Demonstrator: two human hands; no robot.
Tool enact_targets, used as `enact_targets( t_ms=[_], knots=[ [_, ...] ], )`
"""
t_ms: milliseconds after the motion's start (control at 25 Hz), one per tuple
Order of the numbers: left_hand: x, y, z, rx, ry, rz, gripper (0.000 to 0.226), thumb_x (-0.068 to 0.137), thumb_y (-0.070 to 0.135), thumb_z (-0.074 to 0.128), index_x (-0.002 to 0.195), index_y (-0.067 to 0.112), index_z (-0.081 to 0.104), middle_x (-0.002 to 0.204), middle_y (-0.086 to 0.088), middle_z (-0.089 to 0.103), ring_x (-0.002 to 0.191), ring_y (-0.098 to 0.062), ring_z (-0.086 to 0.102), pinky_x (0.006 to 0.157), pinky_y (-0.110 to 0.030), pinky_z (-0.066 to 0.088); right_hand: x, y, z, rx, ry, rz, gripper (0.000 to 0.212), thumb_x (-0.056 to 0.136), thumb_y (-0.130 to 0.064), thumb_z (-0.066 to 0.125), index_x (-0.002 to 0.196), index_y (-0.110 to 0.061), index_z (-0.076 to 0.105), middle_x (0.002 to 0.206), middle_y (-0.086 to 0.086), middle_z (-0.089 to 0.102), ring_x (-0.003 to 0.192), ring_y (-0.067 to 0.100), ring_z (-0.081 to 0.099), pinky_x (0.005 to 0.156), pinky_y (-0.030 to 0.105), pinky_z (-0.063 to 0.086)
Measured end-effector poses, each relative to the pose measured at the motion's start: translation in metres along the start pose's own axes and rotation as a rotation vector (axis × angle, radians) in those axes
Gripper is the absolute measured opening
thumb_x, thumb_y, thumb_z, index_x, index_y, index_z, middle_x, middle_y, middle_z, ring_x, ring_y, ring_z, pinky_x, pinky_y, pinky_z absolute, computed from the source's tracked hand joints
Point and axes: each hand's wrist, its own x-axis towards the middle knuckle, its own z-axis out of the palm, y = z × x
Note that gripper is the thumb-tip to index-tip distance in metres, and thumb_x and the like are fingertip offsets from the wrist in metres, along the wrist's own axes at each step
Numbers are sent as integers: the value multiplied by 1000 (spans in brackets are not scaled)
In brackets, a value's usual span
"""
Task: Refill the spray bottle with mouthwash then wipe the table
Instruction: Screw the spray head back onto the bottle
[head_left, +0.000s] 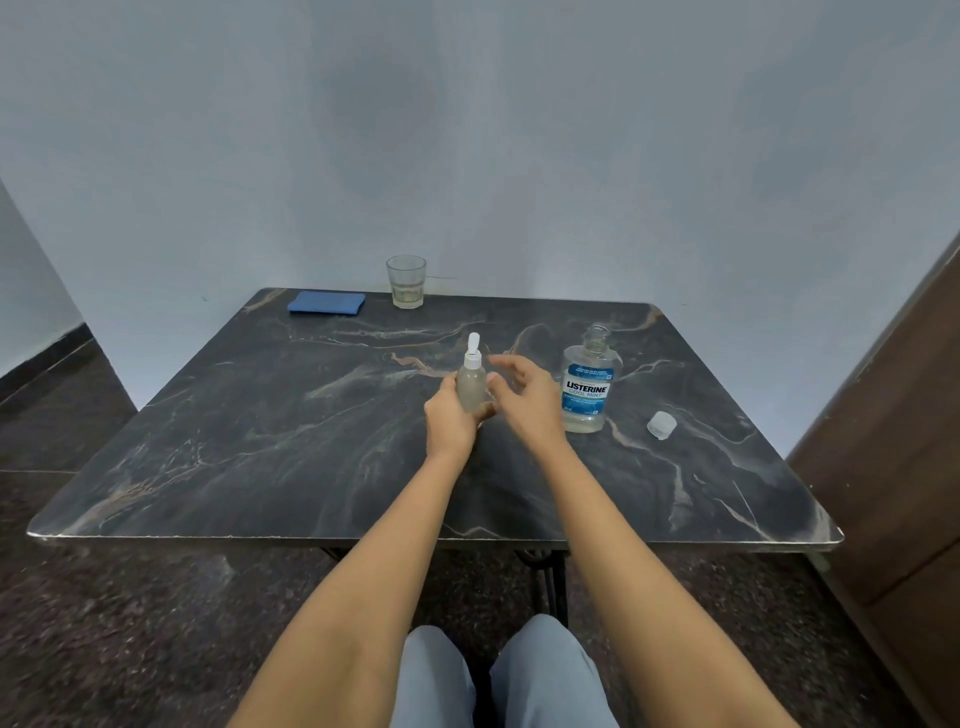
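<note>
A small clear spray bottle (471, 384) with a white spray top stands upright near the middle of the dark marble table (260, 441). My left hand (453, 421) grips its lower body. Just to the bottle's right, my right hand (522, 397) hovers with loosely spread fingers and holds nothing. Further right stands the Listerine mouthwash bottle (591, 384), uncapped and upright, with a little liquid at its bottom. Its clear cap (661, 424) lies on the table to its right. A folded blue cloth (327, 303) lies at the table's far left edge.
A drinking glass (406, 281) with a little pale liquid stands at the table's far edge, right of the cloth. A brown wooden panel (893, 467) rises close to the table's right side. A pale wall stands behind the table.
</note>
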Motion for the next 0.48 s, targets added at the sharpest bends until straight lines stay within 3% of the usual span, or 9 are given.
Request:
enact_targets(
  t_ms=[80, 160, 280, 400, 480],
  knots=[
    [-10, -1, 2, 19, 9, -64, 85, 70, 27, 84, 140, 7, 39, 133, -13, 53, 122, -28, 50, 95, -35, 44, -23, 21, -23, -45, 126, -37, 14, 89, -23, 62, 96, -17, 72, 96, -5, 72, 92, 8, 65, 86, 28, 53],
    [-30, -4, 11, 3, 82, -113, 100, 68, 31, 85, 145, 2, 28, 145, -15, 39, 134, -30, 37, 107, -37, 32, -43, 45, -56, -143, 303, 14, 13, 89, -25, 59, 86, -19, 70, 83, -6, 71, 81, 10, 66, 76, 29, 53],
    [-61, -6, 31, -26, 226, -65, 85, 67, 30, 85, 132, 2, 37, 132, -15, 41, 122, -31, 41, 101, -35, 35, -42, 77, -104, -453, 454, 134, 18, 89, -21, 57, 105, -17, 65, 105, 6, 66, 99, 26, 60, 82, 37, 48],
    [-70, 8, 55, -50, 123, -29, 80, 70, 31, 83, 131, 5, 38, 133, -13, 39, 121, -28, 43, 103, -36, 38, -22, 102, -138, -610, 259, 343, 45, 89, -22, 61, 133, -20, 50, 135, 18, 40, 121, 38, 37, 98, 46, 39],
    [-65, 19, 67, -46, 10, 22, 78, 72, 30, 82, 133, 9, 38, 135, -9, 39, 124, -23, 43, 104, -32, 37, -10, 115, -147, -591, 133, 368, 49, 91, -20, 59, 137, -21, 46, 139, 19, 33, 124, 41, 34, 102, 47, 37]
  ],
)
